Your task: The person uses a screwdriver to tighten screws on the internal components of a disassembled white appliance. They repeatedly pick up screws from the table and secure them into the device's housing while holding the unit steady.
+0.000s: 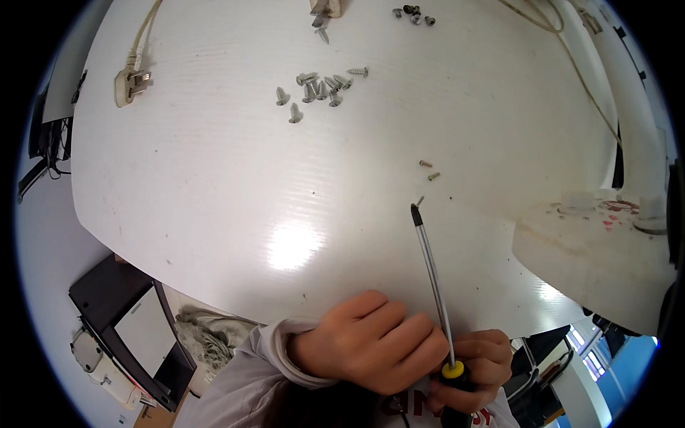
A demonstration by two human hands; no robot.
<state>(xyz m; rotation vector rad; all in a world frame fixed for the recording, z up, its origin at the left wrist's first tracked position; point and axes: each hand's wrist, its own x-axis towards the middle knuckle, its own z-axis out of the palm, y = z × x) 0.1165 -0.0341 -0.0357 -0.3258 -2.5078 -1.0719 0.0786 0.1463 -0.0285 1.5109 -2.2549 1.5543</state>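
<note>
A screwdriver [434, 278] with a silver shaft, dark tip, yellow collar and black handle points away over the white table. My right hand [481, 367] is closed around its handle. Curled into a fist, my left hand [371, 342] lies against the shaft's left side just ahead of the collar; its fingertips are hidden, so what it holds cannot be made out. A tiny screw [420, 201] shows at the screwdriver's tip; whether it touches is unclear. Two more small brassy screws [425, 164] lie just beyond it.
A pile of silver self-tapping screws [321, 89] lies farther back on the white table [200, 171]. Several short dark screws [416, 18] sit at the far edge of view. A plug [131, 85] rests at far left, and a white rounded appliance [571, 242] stands at right.
</note>
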